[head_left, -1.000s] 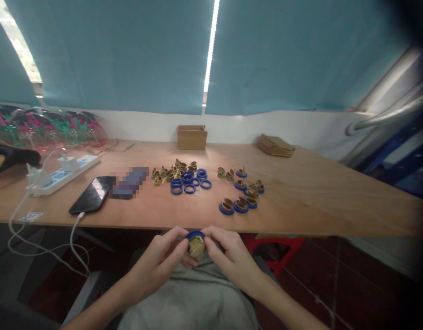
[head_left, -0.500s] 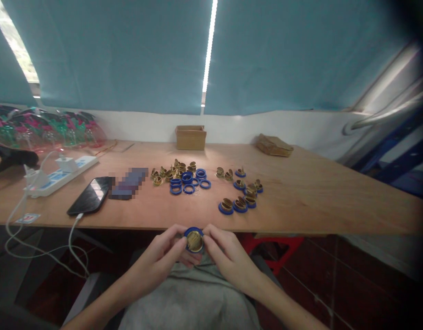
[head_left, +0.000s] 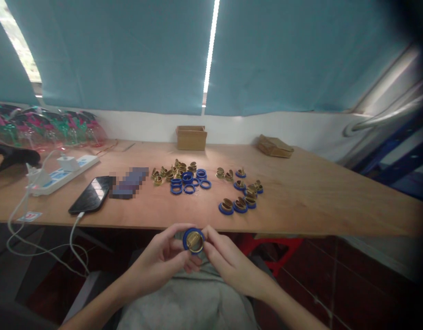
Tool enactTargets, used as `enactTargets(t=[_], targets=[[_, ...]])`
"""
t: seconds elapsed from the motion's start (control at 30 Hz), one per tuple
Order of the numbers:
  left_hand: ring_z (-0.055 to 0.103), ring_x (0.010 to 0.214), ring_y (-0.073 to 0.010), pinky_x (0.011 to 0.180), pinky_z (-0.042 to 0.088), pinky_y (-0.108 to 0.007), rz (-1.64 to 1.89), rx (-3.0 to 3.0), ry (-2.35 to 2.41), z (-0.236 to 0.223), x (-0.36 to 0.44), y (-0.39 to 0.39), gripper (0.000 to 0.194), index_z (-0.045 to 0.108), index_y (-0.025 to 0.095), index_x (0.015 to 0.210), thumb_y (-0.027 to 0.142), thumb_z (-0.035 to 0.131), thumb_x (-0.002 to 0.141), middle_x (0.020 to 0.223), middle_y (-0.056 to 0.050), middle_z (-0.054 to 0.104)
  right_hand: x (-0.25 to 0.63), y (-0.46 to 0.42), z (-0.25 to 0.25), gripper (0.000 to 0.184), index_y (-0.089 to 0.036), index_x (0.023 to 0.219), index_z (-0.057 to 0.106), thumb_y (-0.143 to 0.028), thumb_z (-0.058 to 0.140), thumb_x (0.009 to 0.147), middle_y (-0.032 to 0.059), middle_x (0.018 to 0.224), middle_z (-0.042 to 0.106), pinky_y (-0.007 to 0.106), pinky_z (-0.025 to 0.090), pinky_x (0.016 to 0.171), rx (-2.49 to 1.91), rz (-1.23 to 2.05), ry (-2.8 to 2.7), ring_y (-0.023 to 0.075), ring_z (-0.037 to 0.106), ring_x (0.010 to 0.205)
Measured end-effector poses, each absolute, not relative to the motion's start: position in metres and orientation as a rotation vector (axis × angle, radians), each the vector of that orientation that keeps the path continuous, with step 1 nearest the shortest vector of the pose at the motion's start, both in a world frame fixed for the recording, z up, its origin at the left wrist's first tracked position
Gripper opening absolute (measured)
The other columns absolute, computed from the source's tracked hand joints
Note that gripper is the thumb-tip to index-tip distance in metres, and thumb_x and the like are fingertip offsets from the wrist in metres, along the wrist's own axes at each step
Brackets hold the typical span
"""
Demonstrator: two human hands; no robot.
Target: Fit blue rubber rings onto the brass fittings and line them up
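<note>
Now the bench (head_left: pixel 310 192) stretches right across in front of me, its near edge just beyond my lap. Off to the left lies a white power strip (head_left: pixel 68 175), and a cardboard box (head_left: pixel 191 138) stands at the back, near the wall. Both hands are low, short of the bench edge and above my lap, busy with one piece: my left hand (head_left: pixel 161 251) reaches round its left side, thumb lowest, while my right hand (head_left: pixel 228 259) pinches the right edge. What they grasp is a brass fitting (head_left: pixel 196 241) with a blue ring (head_left: pixel 185 238) around it. Since half a second ago I have turned it, and my left thumb has slid down off the left edge; more of the blue band shows, so I judge the join between brass and blue is easier to check. On the bench, ringed fittings (head_left: pixel 227 206) sit right of the middle, most bare fittings (head_left: pixel 178 170) are bunched farther left, and loose rings (head_left: pixel 187 178) lie just in front of those.
</note>
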State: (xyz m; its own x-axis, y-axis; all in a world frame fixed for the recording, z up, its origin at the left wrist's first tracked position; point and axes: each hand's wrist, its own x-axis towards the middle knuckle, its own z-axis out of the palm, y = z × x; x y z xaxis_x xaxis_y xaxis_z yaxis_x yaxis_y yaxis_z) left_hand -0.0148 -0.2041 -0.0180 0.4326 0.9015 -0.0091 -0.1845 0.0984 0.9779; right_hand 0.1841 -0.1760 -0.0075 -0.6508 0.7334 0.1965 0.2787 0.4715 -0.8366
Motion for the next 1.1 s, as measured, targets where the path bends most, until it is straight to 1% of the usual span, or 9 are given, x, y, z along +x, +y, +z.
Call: enactTargets(t=[0.1, 0.27, 0.33, 0.43, 0.63, 0.77, 0.9, 0.97, 1.1], targets=[[0.072, 0.078, -0.0175, 0.071, 0.054, -0.026, 0.915, 1.242, 0.762, -0.016, -0.016, -0.204, 0.039, 0.052, 0.018, 0.126, 0.025, 0.066, 0.090, 0.087, -0.007, 0.076, 0.184, -0.176, -0.006, 0.018, -0.021, 0.087, 0.046, -0.024, 0.035, 0.100, -0.0002, 0.080, 0.058, 0.025, 0.043, 0.065, -0.800, 1.068, -2.198, 0.0141, 0.053, 0.070], [0.069, 0.094, -0.0212, 0.081, 0.052, -0.030, 0.897, 1.358, 0.769, -0.009, -0.020, -0.204, 0.032, 0.049, 0.020, 0.128, 0.029, 0.053, 0.097, 0.103, -0.008, 0.072, 0.186, -0.176, -0.004, 0.017, -0.020, 0.089, 0.049, -0.021, 0.036, 0.100, 0.0012, 0.082, 0.060, 0.026, 0.045, 0.067, -0.807, 0.953, -2.223, 0.0151, 0.056, 0.072], [0.068, 0.092, -0.0204, 0.082, 0.052, -0.031, 0.888, 1.374, 0.804, -0.007, -0.020, -0.204, 0.025, 0.052, 0.020, 0.121, 0.032, 0.047, 0.100, 0.101, -0.006, 0.069, 0.188, -0.175, -0.004, 0.017, -0.020, 0.091, 0.051, -0.021, 0.037, 0.100, 0.0022, 0.084, 0.061, 0.028, 0.046, 0.070, -0.823, 0.902, -2.235, 0.0161, 0.057, 0.074], [0.066, 0.085, -0.0180, 0.081, 0.053, -0.031, 0.890, 1.393, 0.849, -0.009, -0.021, -0.203, 0.019, 0.053, 0.020, 0.110, 0.034, 0.045, 0.101, 0.091, -0.003, 0.067, 0.189, -0.176, -0.005, 0.017, -0.019, 0.093, 0.052, -0.020, 0.037, 0.100, 0.0033, 0.086, 0.062, 0.029, 0.047, 0.072, -0.821, 0.892, -2.257, 0.0169, 0.058, 0.076], [0.065, 0.083, -0.0172, 0.079, 0.051, -0.030, 0.920, 1.472, 0.888, -0.019, -0.022, -0.200, 0.020, 0.050, 0.020, 0.106, 0.036, 0.040, 0.103, 0.089, -0.003, 0.065, 0.185, -0.179, -0.011, 0.015, -0.019, 0.096, 0.051, -0.020, 0.036, 0.100, 0.0054, 0.088, 0.062, 0.030, 0.049, 0.073, -0.823, 0.849, -2.267, 0.0178, 0.060, 0.079], [0.063, 0.081, -0.0164, 0.075, 0.050, -0.028, 0.939, 1.454, 0.844, -0.019, -0.021, -0.199, 0.019, 0.049, 0.021, 0.106, 0.037, 0.040, 0.102, 0.085, -0.002, 0.066, 0.184, -0.176, -0.019, 0.016, -0.019, 0.102, 0.051, -0.017, 0.035, 0.100, 0.0068, 0.090, 0.064, 0.030, 0.050, 0.072, -0.837, 0.703, -2.249, 0.0186, 0.063, 0.080], [0.059, 0.082, -0.0151, 0.075, 0.050, -0.026, 0.978, 1.440, 0.868, -0.014, -0.019, -0.200, 0.017, 0.052, 0.021, 0.109, 0.034, 0.045, 0.101, 0.095, -0.003, 0.063, 0.185, -0.171, -0.025, 0.018, -0.019, 0.104, 0.053, -0.012, 0.037, 0.099, 0.0055, 0.086, 0.065, 0.027, 0.051, 0.065, -0.803, 0.476, -2.238, 0.0180, 0.065, 0.075], [0.058, 0.090, -0.0166, 0.078, 0.051, -0.027, 0.984, 1.436, 0.848, -0.014, -0.019, -0.201, 0.020, 0.053, 0.022, 0.115, 0.033, 0.047, 0.100, 0.105, -0.004, 0.061, 0.185, -0.170, -0.027, 0.020, -0.018, 0.108, 0.053, -0.009, 0.039, 0.097, 0.0063, 0.088, 0.066, 0.027, 0.052, 0.066, -0.744, 0.353, -2.256, 0.0186, 0.066, 0.076], [0.055, 0.111, -0.0206, 0.091, 0.048, -0.029, 1.038, 1.459, 0.819, -0.022, -0.019, -0.200, 0.031, 0.050, 0.024, 0.126, 0.028, 0.056, 0.096, 0.119, -0.006, 0.058, 0.184, -0.170, -0.029, 0.028, -0.017, 0.121, 0.049, -0.007, 0.041, 0.096, 0.0103, 0.103, 0.068, 0.030, 0.055, 0.075, -0.624, 0.204, -2.300, 0.0216, 0.068, 0.090]])
